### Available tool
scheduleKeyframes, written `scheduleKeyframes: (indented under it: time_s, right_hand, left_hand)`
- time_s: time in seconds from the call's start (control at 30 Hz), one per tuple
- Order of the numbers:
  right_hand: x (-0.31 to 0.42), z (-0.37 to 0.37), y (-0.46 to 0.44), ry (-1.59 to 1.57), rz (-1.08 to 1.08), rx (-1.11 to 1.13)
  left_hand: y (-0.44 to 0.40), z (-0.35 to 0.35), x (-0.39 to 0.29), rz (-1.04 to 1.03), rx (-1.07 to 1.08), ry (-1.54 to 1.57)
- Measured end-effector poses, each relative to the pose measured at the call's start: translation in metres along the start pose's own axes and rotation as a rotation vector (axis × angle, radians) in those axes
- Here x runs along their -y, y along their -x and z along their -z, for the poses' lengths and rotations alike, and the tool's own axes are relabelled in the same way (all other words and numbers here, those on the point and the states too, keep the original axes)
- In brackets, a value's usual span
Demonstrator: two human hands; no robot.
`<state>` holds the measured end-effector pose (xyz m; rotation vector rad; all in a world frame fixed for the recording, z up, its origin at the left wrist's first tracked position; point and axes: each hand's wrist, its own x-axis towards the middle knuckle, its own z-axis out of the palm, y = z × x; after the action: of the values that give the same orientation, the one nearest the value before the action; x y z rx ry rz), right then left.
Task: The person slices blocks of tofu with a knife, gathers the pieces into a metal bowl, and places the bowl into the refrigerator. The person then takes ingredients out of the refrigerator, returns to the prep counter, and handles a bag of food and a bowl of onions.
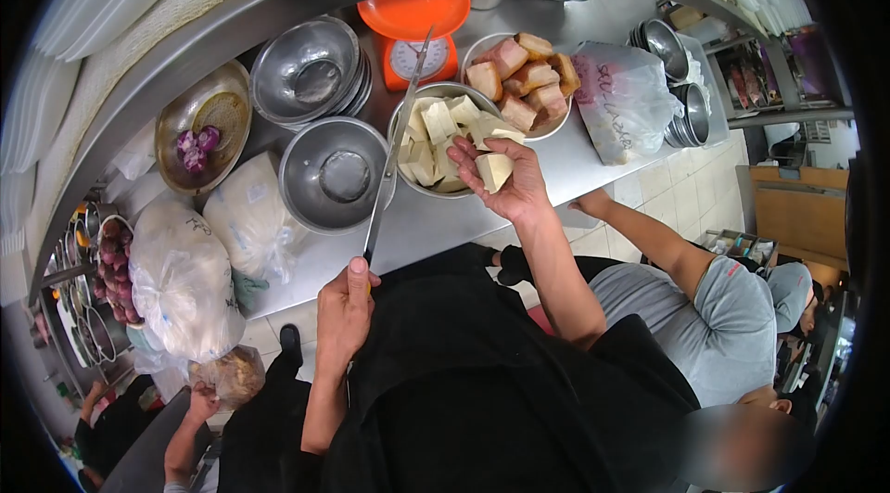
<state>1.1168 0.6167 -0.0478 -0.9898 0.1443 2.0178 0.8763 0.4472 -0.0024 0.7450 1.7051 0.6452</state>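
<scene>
My left hand [345, 307] is closed around the handle of a long, narrow-bladed knife [382, 187], its blade pointing away from me past a steel bowl. Palm up, my right hand [505, 185] holds a creamy white chunk [494, 172] with a cut face, perhaps tofu. Its fingertips are over the rim of a metal bowl [394, 159] filled with similar white chunks [439, 122]. Right behind that hand stands another bowl [562, 128] of thick pork pieces with skin [533, 77].
Left of the knife sit steel bowls [295, 168], a pan with purple onions [239, 94] and filled plastic bags [181, 270]. An orange scale [436, 12] stands behind. At right are a plastic bag [619, 94] and a co-worker in a grey shirt [691, 326]. Another person's hand [202, 400] is lower left.
</scene>
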Motion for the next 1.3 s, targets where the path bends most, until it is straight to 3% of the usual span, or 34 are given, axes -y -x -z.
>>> scheduleKeyframes:
  time_s: [0.1,0.33,0.43,0.57,0.73,0.83,1.03,1.17,1.3]
  right_hand:
    - [0.003,0.0,-0.003,-0.075,-0.14,0.005]
    - [0.019,0.006,0.032,0.12,-0.092,0.117]
    - [0.024,-0.002,0.041,0.32,0.044,0.117]
    - [0.009,-0.009,0.027,1.029,0.355,-0.034]
    - [-0.013,-0.026,0.015,1.836,0.645,0.009]
    - [-0.016,-0.031,0.01,1.971,0.636,0.017]
    - [0.007,-0.029,0.003,1.758,0.726,0.012]
    - [0.032,-0.047,-0.006,1.91,0.875,0.034]
    - [0.042,-0.061,-0.019,2.008,0.84,0.077]
  left_hand:
    - [0.001,0.003,0.001,0.002,-0.001,0.0]
    - [0.009,0.011,0.005,0.015,-0.009,0.05]
    - [0.01,0.016,0.009,0.01,-0.013,0.061]
    - [0.007,0.022,0.007,0.007,-0.029,0.026]
    - [0.003,0.026,0.007,-0.027,-0.053,-0.043]
    - [0.004,0.027,0.009,-0.038,-0.062,-0.045]
    - [0.009,0.029,0.006,-0.028,-0.087,-0.056]
    - [0.008,0.033,0.011,-0.007,-0.101,-0.076]
    - [0.008,0.038,0.01,0.008,-0.121,-0.094]
